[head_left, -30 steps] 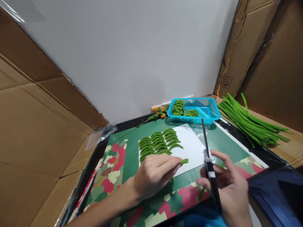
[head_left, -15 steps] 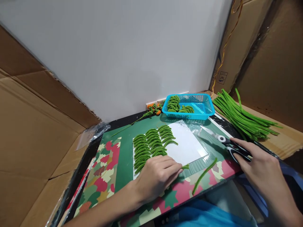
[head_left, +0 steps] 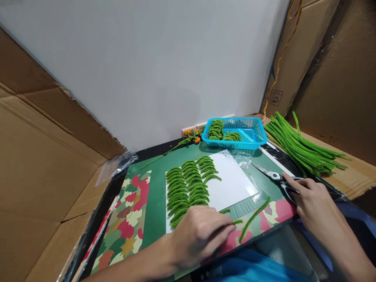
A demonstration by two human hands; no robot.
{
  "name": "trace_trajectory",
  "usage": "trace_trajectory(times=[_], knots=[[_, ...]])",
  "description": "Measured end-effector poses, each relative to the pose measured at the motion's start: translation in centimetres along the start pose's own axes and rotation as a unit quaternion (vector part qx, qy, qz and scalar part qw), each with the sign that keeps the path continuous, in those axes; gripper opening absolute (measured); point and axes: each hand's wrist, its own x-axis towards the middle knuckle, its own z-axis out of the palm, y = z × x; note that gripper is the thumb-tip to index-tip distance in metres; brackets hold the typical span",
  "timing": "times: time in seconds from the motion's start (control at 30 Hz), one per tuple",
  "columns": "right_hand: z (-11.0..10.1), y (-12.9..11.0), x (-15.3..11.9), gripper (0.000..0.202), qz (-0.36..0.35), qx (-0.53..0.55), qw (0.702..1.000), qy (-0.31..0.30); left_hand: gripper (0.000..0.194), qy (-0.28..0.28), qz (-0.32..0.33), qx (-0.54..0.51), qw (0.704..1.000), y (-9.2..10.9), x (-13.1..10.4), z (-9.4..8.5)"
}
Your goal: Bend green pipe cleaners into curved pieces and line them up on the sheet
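Note:
My left hand is closed near the board's front edge. A short end of green pipe cleaner sticks out from its pinched fingertips. Another short green piece shows just behind those fingers. My right hand has its fingers on the black handles of the scissors, whose blades point to the back left. Between the hands lies a loose, longer pipe cleaner. Curved green pieces lie in three columns on a white sheet; my left hand covers its front part.
A blue basket with bent green pieces stands at the back. Long green pipe cleaners lie in a bundle at right. Orange flowers on a stem rest left of the basket. Cardboard walls flank the green board.
My left hand has shifted slightly toward me and right with the pipe cleaner piece. My right hand has moved a little left with the scissors, which now sit lower and flatter.

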Motion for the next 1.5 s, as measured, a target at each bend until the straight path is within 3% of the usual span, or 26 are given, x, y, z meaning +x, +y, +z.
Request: trace_trajectory(times=[0.1,0.23,0.4,0.67,0.87,1.0,1.1,1.27,1.37,1.5], knots=[[-0.2,-0.5,-0.2,0.06,0.004,-0.034,0.999,0.006,0.023,-0.075,-0.011,-0.037,0.996,1.0,-0.5,1.0],[-0.3,-0.8,0.0,0.059,0.016,-0.046,0.999,0.009,0.021,-0.121,-0.045,-0.036,0.991,1.7,-1.3,2.2],[-0.2,-0.5,0.7,0.055,0.017,-0.046,0.998,0.026,0.013,-0.103,-0.096,-0.092,0.986,1.7,-1.8,3.3],[0.3,0.0,0.9,0.049,0.031,-0.013,0.997,0.075,0.018,-0.102,-0.075,-0.109,0.986,0.9,-1.9,3.7],[0.6,0.7,1.3,0.047,0.025,0.018,0.998,0.061,0.014,-0.084,-0.077,-0.084,0.99,0.8,-1.9,3.7],[-0.8,-0.7,1.7,0.049,0.042,0.071,0.993,0.083,0.015,-0.068,-0.015,-0.058,0.996,0.6,-2.3,4.2],[-2.6,-3.0,1.5,0.036,0.051,0.193,0.975,0.1,0.017,-0.057,-0.036,-0.078,0.995,0.6,-2.2,3.9],[-5.0,-7.8,0.8,0.013,-0.127,0.416,0.9,-0.023,0.025,-0.072,-0.193,-0.225,0.952,0.7,-1.4,2.5],[-5.1,-10.1,0.9,0.018,-0.239,0.415,0.875,-0.076,0.039,-0.062,-0.238,-0.294,0.924,0.7,-1.2,2.2],[-3.8,-11.6,1.0,0.015,-0.282,0.389,0.873,-0.081,0.043,-0.049,-0.269,-0.268,0.924,0.6,-1.3,2.4]])
